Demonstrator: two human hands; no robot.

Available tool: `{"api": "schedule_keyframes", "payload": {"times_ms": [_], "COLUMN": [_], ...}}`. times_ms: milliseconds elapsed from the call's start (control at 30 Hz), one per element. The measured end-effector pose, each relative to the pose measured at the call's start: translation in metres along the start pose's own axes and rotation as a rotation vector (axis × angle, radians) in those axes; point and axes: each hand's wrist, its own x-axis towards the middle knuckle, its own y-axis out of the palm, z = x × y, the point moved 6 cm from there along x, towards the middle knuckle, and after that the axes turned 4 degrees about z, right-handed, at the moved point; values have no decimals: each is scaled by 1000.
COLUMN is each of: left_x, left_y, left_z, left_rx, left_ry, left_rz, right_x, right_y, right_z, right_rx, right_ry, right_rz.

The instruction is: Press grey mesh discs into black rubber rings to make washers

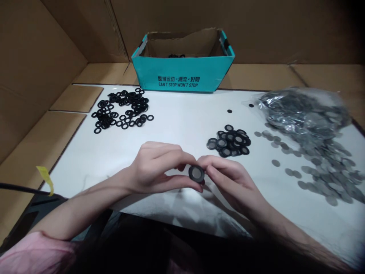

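Note:
My left hand pinches a black ring washer between thumb and index finger, above the table's near part. A round grey mesh disc fills the washer's centre. My right hand is closed, its thumb and index fingertips meeting right at the washer's right edge; what lies between them is hidden. Just beyond my hands sits a small pile of black washers with grey centres. Farther left lies a heap of black rings with open centres. Many loose grey discs are spread to the right.
A turquoise open box stands at the back, with some black rings inside. At the back right lies a clear plastic bag full of grey discs. Cardboard walls border the white table. A yellow tag hangs at the left.

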Motion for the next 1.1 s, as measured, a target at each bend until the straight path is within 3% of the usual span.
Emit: {"api": "schedule_keyframes", "payload": {"times_ms": [167, 233, 367, 533, 733, 1100], "left_x": [-1, -2, -2, -1, -4, -3], "left_y": [4, 5, 2, 2, 4, 0], "left_z": [2, 2, -1, -2, -2, 0], "left_rx": [-32, -30, 26, 31, 27, -41], "left_ry": [-10, -6, 42, 41, 49, 27], "left_rz": [18, 32, -19, -21, -20, 63], "right_x": [3, 4, 2, -8, -14, -20], "right_y": [7, 8, 2, -3, 3, 4], "right_z": [-12, -13, -3, 26, 34, 41], "right_rx": [308, 333, 10, -474, -557, -647], "right_ry": [105, 111, -8, -433, -627, -745], "right_rz": [56, 52, -9, -184, -158, -217]}}
